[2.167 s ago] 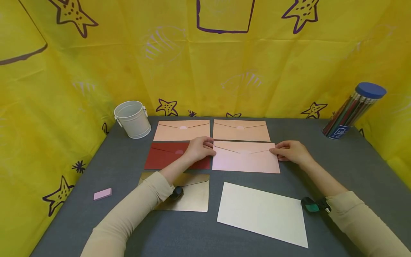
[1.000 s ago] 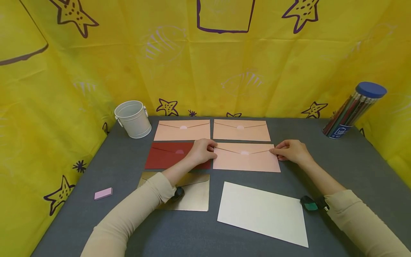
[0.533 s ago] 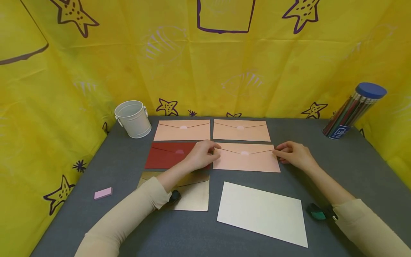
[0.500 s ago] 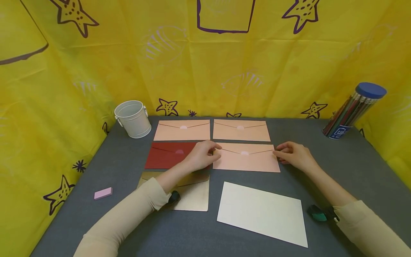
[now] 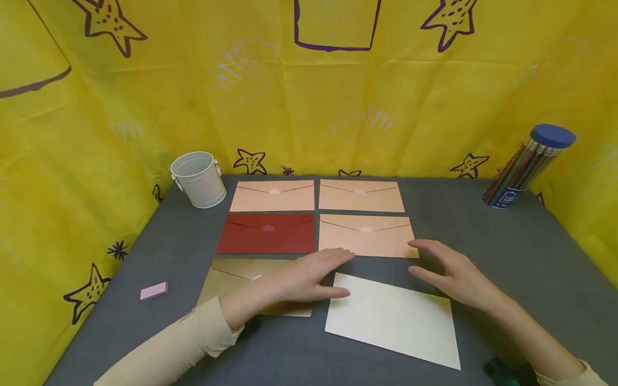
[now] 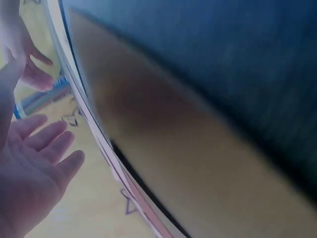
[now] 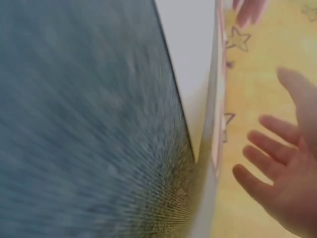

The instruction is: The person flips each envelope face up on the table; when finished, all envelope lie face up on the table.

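In the head view my left hand [image 5: 304, 279] hovers with straight fingers over the right part of a gold envelope [image 5: 222, 281]; its fingertips reach toward a blank cream-white paper rectangle [image 5: 391, 321] of envelope size. My right hand [image 5: 456, 276], thumb and fingers spread, is at that rectangle's far right corner. Neither holds anything. Behind them lies a peach envelope [image 5: 367, 241], flap side up, beside a red envelope [image 5: 270, 241]. Farther back are two more peach ones, a left peach envelope [image 5: 272, 201] and a right peach envelope [image 5: 359, 201]. Both wrist views show the palms bare.
A small white bucket [image 5: 199, 185] stands at the back left of the grey table [image 5: 145, 348]. A clear tube of pencils [image 5: 523, 171] with a blue lid is at the back right. A pink eraser-like block [image 5: 153, 291] lies at the left, and yellow cloth [image 5: 309, 107] hangs behind.
Both hands have let go of the front peach envelope and come back toward the near side, now around the far edge of the white rectangle. The peach envelope stays beside the red one.
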A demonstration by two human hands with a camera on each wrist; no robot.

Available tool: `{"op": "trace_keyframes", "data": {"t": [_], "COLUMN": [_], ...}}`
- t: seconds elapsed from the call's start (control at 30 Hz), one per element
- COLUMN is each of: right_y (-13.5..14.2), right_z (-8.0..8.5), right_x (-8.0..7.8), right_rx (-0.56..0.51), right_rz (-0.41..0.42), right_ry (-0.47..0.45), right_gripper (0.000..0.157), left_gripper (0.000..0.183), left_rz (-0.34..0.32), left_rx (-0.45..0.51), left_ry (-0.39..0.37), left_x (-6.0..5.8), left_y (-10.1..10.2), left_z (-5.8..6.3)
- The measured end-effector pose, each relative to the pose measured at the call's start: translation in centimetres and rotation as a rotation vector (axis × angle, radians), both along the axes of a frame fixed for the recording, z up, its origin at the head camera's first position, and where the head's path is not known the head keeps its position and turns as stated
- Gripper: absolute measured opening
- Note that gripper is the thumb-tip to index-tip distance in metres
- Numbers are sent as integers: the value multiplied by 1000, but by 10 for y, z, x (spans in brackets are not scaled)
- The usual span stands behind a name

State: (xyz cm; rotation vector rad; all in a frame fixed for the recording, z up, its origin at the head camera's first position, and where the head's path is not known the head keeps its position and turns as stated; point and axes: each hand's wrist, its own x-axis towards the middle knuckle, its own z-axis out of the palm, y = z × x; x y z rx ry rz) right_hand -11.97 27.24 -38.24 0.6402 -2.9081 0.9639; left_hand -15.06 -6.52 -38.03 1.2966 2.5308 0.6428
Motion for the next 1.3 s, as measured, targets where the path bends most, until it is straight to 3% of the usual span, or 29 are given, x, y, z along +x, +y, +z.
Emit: {"op": "trace_keyframes", "data": {"t": [0.23, 0.4, 0.53, 0.9, 1.3], "right_y": [-1, 4, 8, 16, 15], "right_z": [-1, -7, -9, -15, -9], "right_x": [38, 56, 66, 74, 71], "right_rx": [104, 127, 153, 229, 265], "right_rz": [174, 243, 260, 337, 311], "right_ry": [-23, -12, -40, 31, -61], "right_gripper": [76, 82, 89, 104, 100], "left_gripper": [88, 96, 100, 100, 89], "left_rz": [-168, -214, -222, -208, -216], "left_rx": [-158, -191, -198, -262, -266], "left_ry": [92, 175, 193, 163, 167], "left_x": [22, 29, 32, 31, 31], "left_y": [-2, -3, -4, -6, -6], "left_z": [-1, -7, -9, -11, -9]}}
